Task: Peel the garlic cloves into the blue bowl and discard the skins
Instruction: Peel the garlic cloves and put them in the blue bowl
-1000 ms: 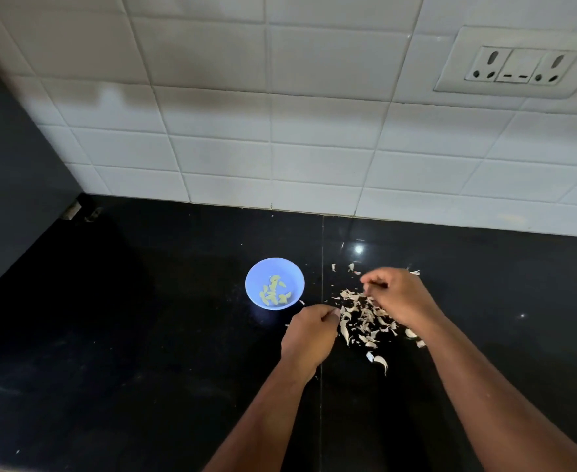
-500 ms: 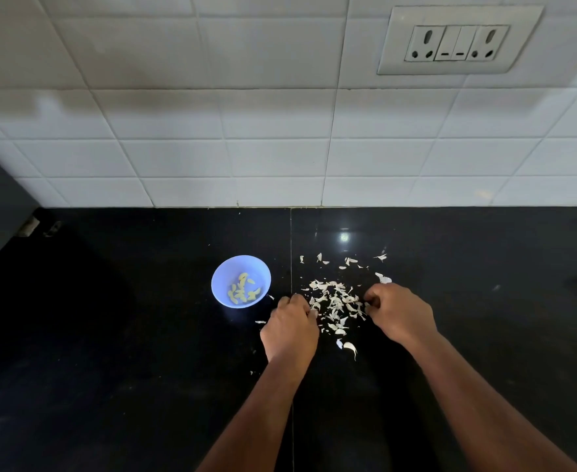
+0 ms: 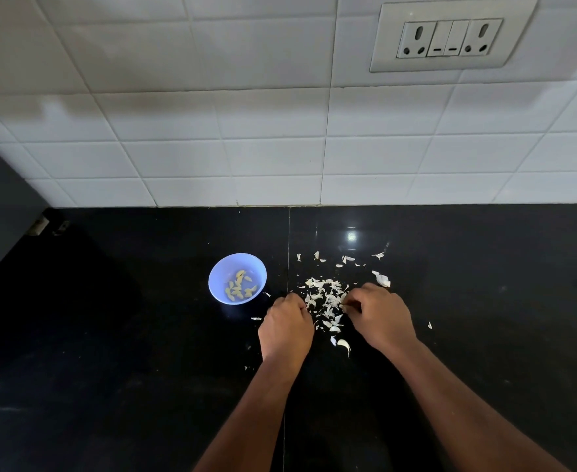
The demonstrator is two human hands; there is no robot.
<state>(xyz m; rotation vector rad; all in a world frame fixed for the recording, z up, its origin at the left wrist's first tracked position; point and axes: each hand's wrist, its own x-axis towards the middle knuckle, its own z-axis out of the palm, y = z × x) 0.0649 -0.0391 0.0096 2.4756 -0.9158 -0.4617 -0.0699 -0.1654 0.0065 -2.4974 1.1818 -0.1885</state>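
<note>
A: Where are the peeled cloves at this moment?

B: They lie in the small round light-blue plastic bowl (image 3: 237, 278). I count around ten pale yellow peeled garlic cloves (image 3: 240, 289) on its bottom. The bowl stands on the glossy black stone countertop (image 3: 109, 335), just beside the left hand, so I think a finished clove has only a short way to go.

A: And the skins?

B: The thin white papery garlic skins (image 3: 326, 301) are spread on the countertop, to the right of the bowl and apart from it. Most make a loose pile between the two hands; some single flakes lie nearer to the white tiled wall (image 3: 280, 148), and a few near the wrists.

A: What do the hands do?

B: The left hand (image 3: 286, 327) is at the left edge of the pile, knuckles up, fingers curled under. If it holds skins, I cannot tell, because the fingertips are hidden. The right hand (image 3: 380, 315) is at the right edge, also curled, and its fingertips seem to pinch some white pieces.

A: Why one hand on each side?

B: In my judgement they enclose the pile to collect it. I see no unpeeled clove outside the bowl, so the peeling looks finished and the discarding of skins is the step now.

A: Any risk?

B: The skins are very light. A quick move could scatter them, or push some into the bowl.
</note>
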